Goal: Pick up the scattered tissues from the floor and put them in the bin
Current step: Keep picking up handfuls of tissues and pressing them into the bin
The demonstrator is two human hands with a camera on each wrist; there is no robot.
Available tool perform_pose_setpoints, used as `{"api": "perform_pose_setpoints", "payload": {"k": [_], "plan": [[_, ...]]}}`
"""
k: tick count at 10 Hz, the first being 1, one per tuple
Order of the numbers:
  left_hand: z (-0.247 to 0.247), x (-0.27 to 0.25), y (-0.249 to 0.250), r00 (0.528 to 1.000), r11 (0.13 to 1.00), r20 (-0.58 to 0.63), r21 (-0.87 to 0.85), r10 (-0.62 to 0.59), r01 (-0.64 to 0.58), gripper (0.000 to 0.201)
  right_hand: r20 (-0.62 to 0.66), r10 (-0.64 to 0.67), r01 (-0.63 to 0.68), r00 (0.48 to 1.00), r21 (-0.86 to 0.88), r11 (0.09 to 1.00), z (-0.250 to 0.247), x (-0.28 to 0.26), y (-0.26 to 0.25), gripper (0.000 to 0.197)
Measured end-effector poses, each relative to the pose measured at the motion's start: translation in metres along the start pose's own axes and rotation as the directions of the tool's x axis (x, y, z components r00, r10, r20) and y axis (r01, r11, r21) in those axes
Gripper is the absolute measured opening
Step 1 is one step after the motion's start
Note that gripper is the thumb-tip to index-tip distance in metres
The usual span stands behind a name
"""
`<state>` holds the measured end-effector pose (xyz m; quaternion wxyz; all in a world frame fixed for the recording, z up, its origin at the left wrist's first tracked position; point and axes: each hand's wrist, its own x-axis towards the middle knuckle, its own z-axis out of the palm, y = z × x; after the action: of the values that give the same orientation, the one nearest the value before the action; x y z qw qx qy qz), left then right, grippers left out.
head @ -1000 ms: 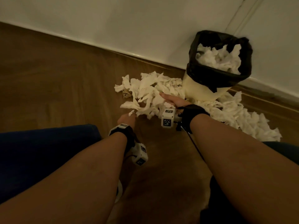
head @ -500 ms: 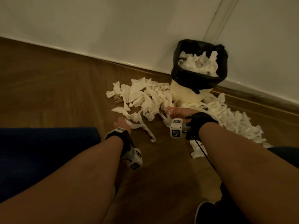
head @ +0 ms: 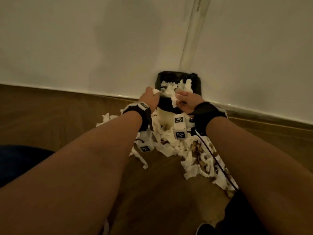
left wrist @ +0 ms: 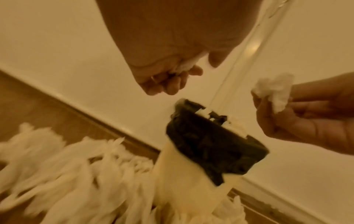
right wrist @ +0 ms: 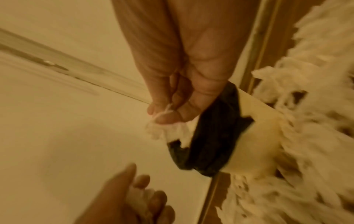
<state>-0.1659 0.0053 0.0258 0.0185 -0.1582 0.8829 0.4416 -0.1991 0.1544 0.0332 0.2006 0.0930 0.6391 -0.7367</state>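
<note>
- Progress: I am judging the job as partly done. The bin (head: 179, 99), lined in black, is already showing white tissue heaped to its rim, while a wide spread of tissues (head: 176, 146) is lying on the wooden floor around its base, left, front and right.
- Left: my left hand (head: 149, 99) is reaching forward at rim height, just left of the bin's mouth, fingers curled round a small wad of tissue (left wrist: 184, 67).
- Centre: the bin is standing against the wall (head: 101, 48), between my two hands.
- Right: my right hand (head: 186, 101) is hovering at the bin's near rim, thumb and fingertips pinching a crumpled piece (head: 174, 100) that is hanging down.
- Remaining: both pieces are waiting for release, then the floor heap is needing more trips.
</note>
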Motion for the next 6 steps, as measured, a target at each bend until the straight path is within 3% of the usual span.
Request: {"api": "perform_pose_setpoints", "payload": {"k": [1, 2, 3, 4, 5, 6], "plan": [[-0.003, 0.013, 0.041, 0.995, 0.990, -0.028, 0.108, 0.092, -0.088, 0.039, -0.113, -0.143, 0.140, 0.983, -0.033, 0.990, -0.018, 0.001, -0.037, 0.039], [-0.010, 0.025, 0.068, 0.986, 0.943, 0.025, 0.289, 0.164, -0.165, 0.037, -0.227, -0.152, 0.134, 0.962, -0.095, 0.986, -0.034, -0.011, -0.066, 0.038], [-0.016, 0.036, 0.078, 0.964, 0.895, -0.011, 0.374, 0.266, -0.242, 0.041, -0.311, -0.299, 0.103, 0.902, -0.518, 0.849, -0.059, -0.013, -0.075, 0.042], [-0.014, 0.043, 0.075, 0.933, 0.870, -0.041, 0.377, 0.358, -0.317, 0.040, -0.359, -0.346, 0.014, 0.867, -0.676, 0.737, -0.061, -0.016, -0.067, 0.038], [-0.002, 0.053, 0.060, 0.922, 0.841, 0.040, 0.398, 0.384, -0.367, 0.032, -0.313, -0.259, 0.001, 0.914, -0.635, 0.772, -0.059, -0.004, -0.064, 0.030], [0.011, 0.059, 0.043, 0.913, 0.799, 0.017, 0.477, 0.408, -0.366, 0.023, -0.305, -0.375, 0.068, 0.875, -0.690, 0.721, -0.050, 0.011, -0.053, 0.032]]}}
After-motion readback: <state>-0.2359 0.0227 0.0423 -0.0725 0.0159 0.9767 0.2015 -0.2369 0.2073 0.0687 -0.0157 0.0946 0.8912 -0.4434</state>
